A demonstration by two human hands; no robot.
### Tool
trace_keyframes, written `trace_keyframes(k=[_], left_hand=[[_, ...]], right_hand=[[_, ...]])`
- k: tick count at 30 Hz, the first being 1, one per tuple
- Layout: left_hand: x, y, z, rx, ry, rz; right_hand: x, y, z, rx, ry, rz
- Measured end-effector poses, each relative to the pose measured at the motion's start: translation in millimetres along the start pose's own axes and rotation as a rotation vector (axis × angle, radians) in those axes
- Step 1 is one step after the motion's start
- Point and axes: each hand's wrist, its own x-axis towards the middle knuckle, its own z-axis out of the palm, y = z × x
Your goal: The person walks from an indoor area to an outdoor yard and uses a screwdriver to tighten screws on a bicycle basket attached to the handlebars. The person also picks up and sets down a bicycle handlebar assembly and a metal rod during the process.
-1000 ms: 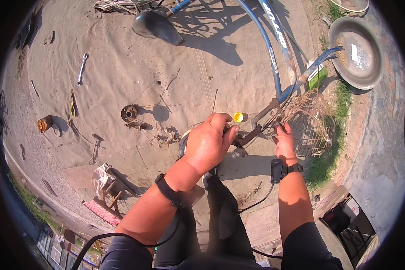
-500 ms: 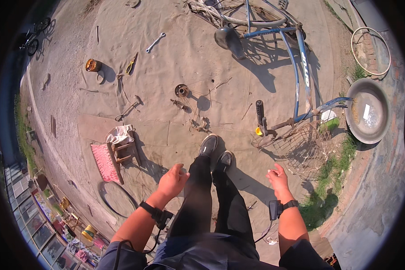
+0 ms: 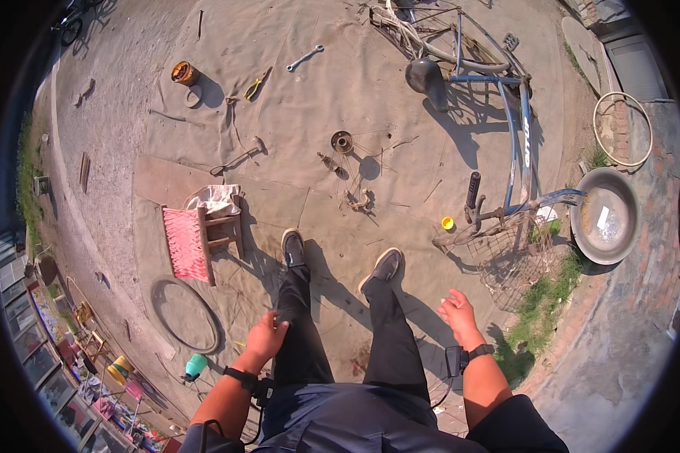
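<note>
Left hand (image 3: 267, 337) and right hand (image 3: 461, 315) are hanging empty, fingers loosely apart, while pliers (image 3: 258, 84) are lying exposed, probably for easy finding.

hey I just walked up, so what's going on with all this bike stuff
A person stands with both hands empty, the left hand and right hand held loosely apart, touching none of the parts. A blue bicycle frame lies on the ground ahead to the right. A wrench, pliers and a round metal hub lie farther ahead on the ground.
</note>
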Motion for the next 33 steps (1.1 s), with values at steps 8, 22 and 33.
trace_keyframes(k=[8,22,33], left_hand=[[45.1,-76.0,-72.1,-0.035,0.002,0.082],[58.8,-171.2,-155.2,-0.076,0.032,0.053],[30.0,-173.7,-152.2,-0.112,0.104,0.106]], right_hand=[[-34.8,-35.6,118.1,-0.043,0.027,-0.045],[-69.1,-112.2,289.0,-0.178,-0.141,-0.16],[-61.3,-109.0,266.6,-0.185,-0.181,-0.156]])
